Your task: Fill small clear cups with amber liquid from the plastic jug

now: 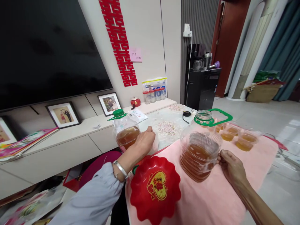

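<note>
An open clear plastic jug of brown liquid stands on the pink cloth, its green carry handle sticking out to the right. My right hand is closed at the jug's right side, with curled fingertips against it. A second jug with a green cap stands to the left, partly behind my left wrist. My left hand has its fingers curled beside something clear; what they hold is hidden. Below it lies a red scalloped tray with a gold heart print.
Several clear cups of amber liquid stand at the right of the cloth. Behind are a black tape measure, red-lidded jars and a white packet. A low cabinet with framed photos runs along the left.
</note>
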A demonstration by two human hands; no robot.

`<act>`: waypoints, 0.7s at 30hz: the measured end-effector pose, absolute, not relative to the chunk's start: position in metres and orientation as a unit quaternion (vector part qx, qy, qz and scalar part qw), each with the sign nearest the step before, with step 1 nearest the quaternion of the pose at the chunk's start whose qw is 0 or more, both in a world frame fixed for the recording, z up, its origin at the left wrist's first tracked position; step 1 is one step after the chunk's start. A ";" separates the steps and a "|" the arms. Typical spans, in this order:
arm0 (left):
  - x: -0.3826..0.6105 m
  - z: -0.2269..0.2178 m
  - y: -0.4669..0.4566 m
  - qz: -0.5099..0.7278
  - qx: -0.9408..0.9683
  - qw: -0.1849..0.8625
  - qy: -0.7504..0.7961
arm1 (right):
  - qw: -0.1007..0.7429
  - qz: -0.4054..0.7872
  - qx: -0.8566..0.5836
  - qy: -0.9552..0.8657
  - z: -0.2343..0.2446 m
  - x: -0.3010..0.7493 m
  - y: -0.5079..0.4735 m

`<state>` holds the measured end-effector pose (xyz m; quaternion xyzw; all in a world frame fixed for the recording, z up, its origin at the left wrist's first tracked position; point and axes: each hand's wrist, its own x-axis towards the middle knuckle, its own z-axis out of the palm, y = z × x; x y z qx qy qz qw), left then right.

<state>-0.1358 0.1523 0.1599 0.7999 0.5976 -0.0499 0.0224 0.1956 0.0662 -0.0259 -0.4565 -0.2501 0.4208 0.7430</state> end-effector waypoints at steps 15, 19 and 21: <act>-0.139 0.143 0.183 -0.085 0.806 0.014 0.586 | 0.727 0.428 -0.455 -0.285 -0.035 0.199 0.067; -0.141 0.149 0.184 -0.104 0.808 0.000 0.580 | 0.725 0.427 -0.455 -0.292 -0.036 0.199 0.067; -0.142 0.152 0.182 -0.104 0.809 -0.005 0.578 | 0.724 0.425 -0.456 -0.294 -0.036 0.199 0.067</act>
